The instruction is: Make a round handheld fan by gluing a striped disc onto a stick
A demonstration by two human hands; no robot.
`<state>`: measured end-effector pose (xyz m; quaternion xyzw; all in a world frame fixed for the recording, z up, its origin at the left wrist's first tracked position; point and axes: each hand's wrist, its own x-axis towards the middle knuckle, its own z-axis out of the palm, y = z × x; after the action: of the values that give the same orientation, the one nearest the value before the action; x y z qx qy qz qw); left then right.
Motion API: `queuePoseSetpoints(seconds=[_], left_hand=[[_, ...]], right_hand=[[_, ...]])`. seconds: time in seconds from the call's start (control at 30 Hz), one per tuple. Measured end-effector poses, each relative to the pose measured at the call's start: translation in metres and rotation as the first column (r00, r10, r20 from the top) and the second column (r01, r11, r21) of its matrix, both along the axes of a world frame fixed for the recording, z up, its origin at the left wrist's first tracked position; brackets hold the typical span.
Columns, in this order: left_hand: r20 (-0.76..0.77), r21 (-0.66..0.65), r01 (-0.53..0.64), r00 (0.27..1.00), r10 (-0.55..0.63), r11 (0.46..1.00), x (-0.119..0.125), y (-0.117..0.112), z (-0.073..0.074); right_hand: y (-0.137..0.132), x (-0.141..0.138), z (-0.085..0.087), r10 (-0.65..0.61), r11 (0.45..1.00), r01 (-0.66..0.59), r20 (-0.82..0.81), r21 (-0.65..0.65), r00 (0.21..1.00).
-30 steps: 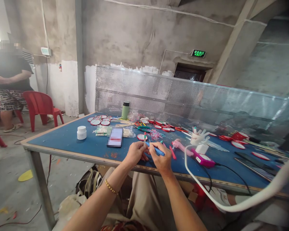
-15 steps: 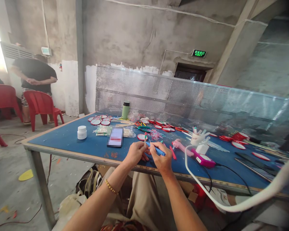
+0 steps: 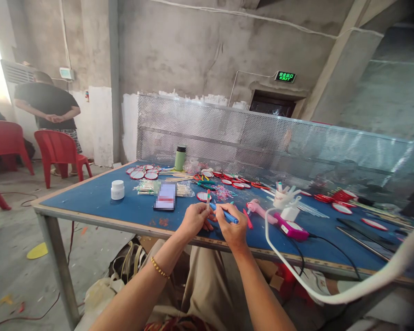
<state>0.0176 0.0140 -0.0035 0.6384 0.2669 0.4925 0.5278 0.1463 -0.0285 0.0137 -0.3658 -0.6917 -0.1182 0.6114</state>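
Note:
My left hand [image 3: 196,219] is closed on a thin flat stick [image 3: 209,196], held upright, its top end coloured red and green. In my right hand [image 3: 233,227] is a blue marker pen [image 3: 231,217], slanted toward the stick in a writing grip. The pen's tip is close to the stick, though contact is too small to make out. Just beyond my left hand lies a red-rimmed white disc [image 3: 202,197]. A red pen [image 3: 248,219] and a pink glue gun [image 3: 260,210] lie to the right of my right hand.
On the blue table [image 3: 89,202] are a white jar [image 3: 117,190], a phone [image 3: 164,198], a green bottle [image 3: 180,159] and a magenta device [image 3: 293,229]. A thick white cable [image 3: 317,298] arcs at right. Behind stands a perforated metal screen [image 3: 193,128]. A person [image 3: 48,105] stands beyond red chairs [image 3: 57,147].
My hands stay almost in the same place, with the pen shifted very slightly. The person in the background has shifted a little to the left.

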Motion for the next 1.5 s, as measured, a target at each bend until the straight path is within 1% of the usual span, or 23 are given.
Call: queuePoseSetpoints(seconds=[0.1,0.33,0.6,0.87,1.07,1.3,1.5], left_hand=[[-0.005,-0.007,-0.002,1.000,0.002,1.000,0.0003,0.0003,0.0003],[0.004,-0.001,-0.009,1.000,0.009,1.000,0.0008,-0.0011,0.0009],[-0.007,-0.007,-0.003,1.000,0.003,1.000,0.0003,-0.0009,0.0015],[0.002,0.012,-0.014,1.000,0.013,1.000,0.0004,-0.0013,0.0006],[-0.005,-0.006,-0.005,1.000,0.005,1.000,0.0003,-0.0015,0.0005],[-0.008,0.013,-0.018,1.000,0.018,1.000,0.0005,-0.0009,0.0007],[0.000,-0.017,-0.003,1.000,0.003,1.000,0.0004,-0.0017,0.0015]], right_hand=[[-0.0002,0.0008,-0.0001,0.007,1.000,-0.007,-0.015,-0.003,1.000],[0.0014,0.0006,-0.0010,0.021,1.000,-0.021,0.029,0.001,0.999],[0.0000,-0.0002,0.0009,-0.012,0.999,0.012,0.007,0.042,1.000],[0.0006,-0.0008,-0.0004,0.004,1.000,-0.005,0.036,0.027,0.999],[0.0006,-0.0004,-0.0001,-0.030,0.998,0.029,0.024,0.057,0.999],[0.0023,-0.0001,-0.0013,0.008,1.000,-0.009,0.039,0.025,0.999],[0.0009,-0.0002,-0.0011,-0.031,0.998,0.029,0.037,0.053,0.999]])
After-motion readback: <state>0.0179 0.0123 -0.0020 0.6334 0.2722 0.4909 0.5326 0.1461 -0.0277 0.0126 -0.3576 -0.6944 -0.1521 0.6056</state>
